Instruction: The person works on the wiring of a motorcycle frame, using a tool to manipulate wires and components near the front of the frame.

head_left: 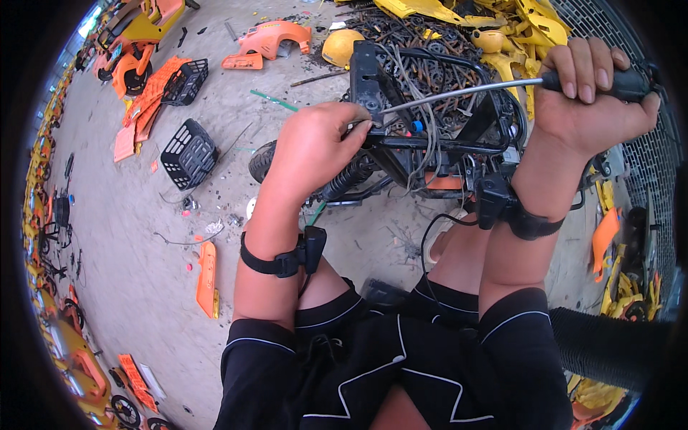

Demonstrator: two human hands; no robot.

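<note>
My right hand [584, 107] is wrapped round the black handle of a long screwdriver [466, 94] at the upper right. Its thin metal shaft runs left, and the tip meets a black bracket [367, 89] on a stripped vehicle frame [444, 147]. Close to that tip, my left hand [315, 143] is closed, thumb and forefinger pinched at the bracket's near edge. What lies between those fingers is too small to make out. Grey cables [428, 136] hang over the frame, and a coil spring [349, 179] sits below my left hand.
Behind the frame spreads a heap of rusty metal parts [437, 79] beside yellow panels [530, 32]. On the floor to the left lie black baskets [190, 154], an orange fender [276, 39] and an orange strip [207, 279]. A mesh wall [609, 43] stands at right.
</note>
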